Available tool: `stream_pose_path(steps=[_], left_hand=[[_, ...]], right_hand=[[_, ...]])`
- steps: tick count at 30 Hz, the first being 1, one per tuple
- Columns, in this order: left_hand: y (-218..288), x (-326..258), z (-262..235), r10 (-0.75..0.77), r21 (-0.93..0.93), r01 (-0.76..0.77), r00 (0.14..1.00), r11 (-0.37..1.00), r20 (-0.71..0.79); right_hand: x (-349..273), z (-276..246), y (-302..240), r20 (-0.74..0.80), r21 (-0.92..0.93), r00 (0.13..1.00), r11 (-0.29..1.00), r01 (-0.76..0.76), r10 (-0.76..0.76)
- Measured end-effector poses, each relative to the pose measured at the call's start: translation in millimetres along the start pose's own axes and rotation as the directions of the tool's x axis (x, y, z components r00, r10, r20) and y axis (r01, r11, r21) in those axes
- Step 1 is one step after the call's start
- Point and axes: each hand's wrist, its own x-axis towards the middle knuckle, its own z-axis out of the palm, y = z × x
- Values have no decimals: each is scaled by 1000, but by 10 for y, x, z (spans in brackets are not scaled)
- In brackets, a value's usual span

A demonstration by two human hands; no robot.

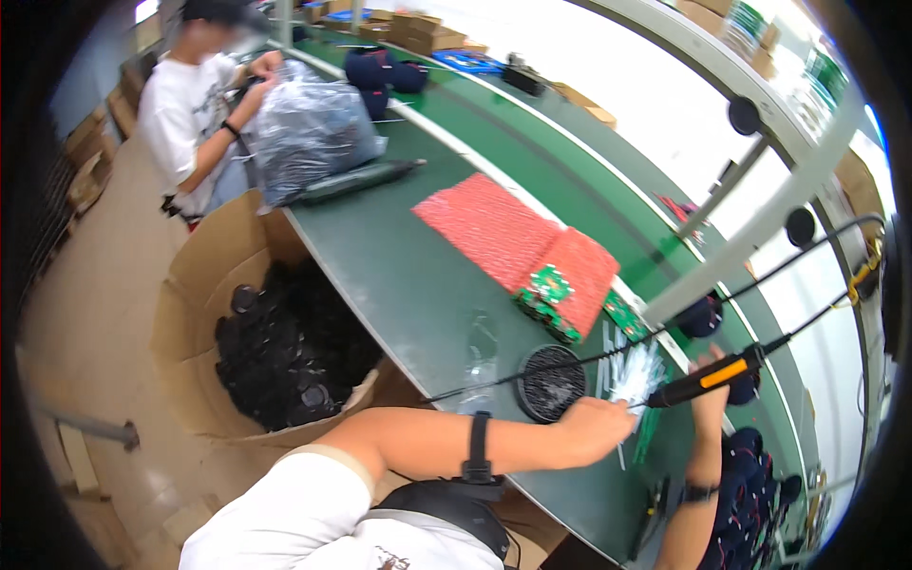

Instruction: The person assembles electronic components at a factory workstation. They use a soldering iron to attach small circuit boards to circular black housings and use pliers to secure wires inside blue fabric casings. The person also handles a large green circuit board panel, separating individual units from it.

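Note:
My left hand [598,430] reaches in over the green bench, its fingers curled together at the tip of an electric screwdriver [712,375]. Whatever those fingers hold, if anything, is hidden. The black screwdriver has an orange stripe and slants down from a dark cable. My right hand [708,410] is behind the screwdriver, which covers part of its fingers; whether it grips anything does not show. Close beyond the left hand lies a bunch of thin white, shiny strips [635,372]. To the left of it sits a round black dish [551,383] with dark contents.
Green circuit boards [551,302] rest on red bubble wrap [489,226]. Dark blue rounded pieces [746,489] crowd the right side. Left of the bench stands a cardboard box [195,313] of black parts. A co-worker [180,114] handles a grey plastic bag [309,128]. Metal posts [750,242] rise from the bench.

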Motion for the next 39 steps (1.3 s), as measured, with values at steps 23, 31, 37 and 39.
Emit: stream_pose_path(steps=[23,31,37,39], left_hand=[[296,-852,-840,167,-169,-188,977,967,-131],[-331,-1786,-1383,-223,39,255,902,966,-370],[-422,-1899,-1196,-183,255,308,890,916,-418],[-412,-1877,-1160,-184,280,318,891,906,-414]], right_hand=[[-2728,43,-1573,65,-171,997,984,55,-44],[-2709,30,-1641,134,-273,985,951,143,-110],[-2720,16,-1632,137,-284,986,950,129,-93],[-2739,21,-1587,132,-289,988,950,121,-85]])
